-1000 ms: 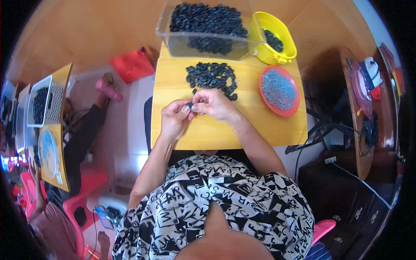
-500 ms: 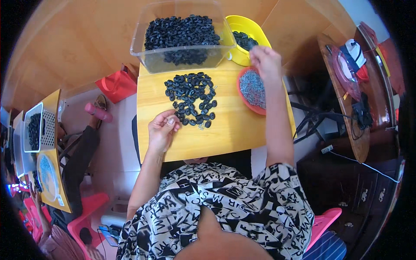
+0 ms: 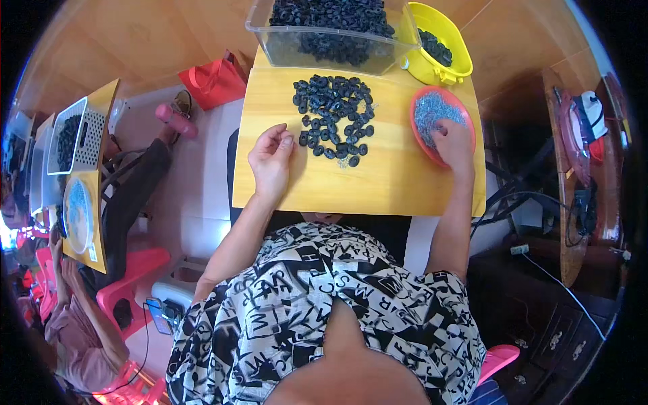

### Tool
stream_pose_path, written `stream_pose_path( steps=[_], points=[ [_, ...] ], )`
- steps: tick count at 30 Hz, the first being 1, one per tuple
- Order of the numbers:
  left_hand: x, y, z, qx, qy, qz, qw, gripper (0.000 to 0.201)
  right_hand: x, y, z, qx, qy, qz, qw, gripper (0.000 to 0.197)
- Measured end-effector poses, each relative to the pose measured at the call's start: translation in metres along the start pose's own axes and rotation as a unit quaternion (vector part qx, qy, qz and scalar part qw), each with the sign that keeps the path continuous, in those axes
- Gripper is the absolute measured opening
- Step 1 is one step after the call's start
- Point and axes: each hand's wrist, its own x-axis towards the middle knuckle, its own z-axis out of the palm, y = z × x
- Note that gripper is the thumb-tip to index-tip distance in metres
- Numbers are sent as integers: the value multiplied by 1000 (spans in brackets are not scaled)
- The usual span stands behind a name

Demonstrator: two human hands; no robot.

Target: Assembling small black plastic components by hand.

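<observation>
My right hand (image 3: 453, 147) reaches into a red oval dish (image 3: 470, 125) on the right side of the table. Its fingertips are pinched together among many tiny grey-blue metallic pieces (image 3: 432, 111), and what they grip is hidden. My left hand (image 3: 271, 162) is raised just left of a spread of small black oval parts (image 3: 332, 115). Its fingers are curled with the thumb close to the index finger; anything between them is too small to make out. A few tiny shiny bits (image 3: 343, 163) lie at the near edge of the black parts.
A clear plastic bin (image 3: 324, 50) heaped with black parts stands at the far edge of the yellow wooden table (image 3: 297, 192). Beside it is a yellow bucket (image 3: 459, 64) holding more. To the left, another person (image 3: 88, 331) sits by a second table with a white basket (image 3: 86, 138).
My right hand has come down from beside the yellow bucket into the red dish. My left hand stays left of the black parts. The whole view has shifted.
</observation>
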Motion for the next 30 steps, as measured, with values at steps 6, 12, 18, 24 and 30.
stream_pose_path(
  steps=[6, 12, 18, 24, 30],
  points=[
    [0, -10, -6, 131, 1, 85, 988, 24, -7, 8, 25, 23, 1, 18, 1000, 27],
    [-2, 16, 2, 500, -97, 255, 822, 23, -10, 14, 30, 22, 44, -32, 998, 22],
    [8, 10, 7, 533, -119, 283, 789, 23, -10, 29, 36, 51, 112, -1, 992, 18],
    [16, -2, -1, 469, -104, 293, 826, 19, -7, 38, 36, 249, 132, 34, 959, 12],
    [13, 10, -8, 99, -97, 4, 990, 16, 0, 51, 35, 494, 112, 84, 858, 9]
  ],
)
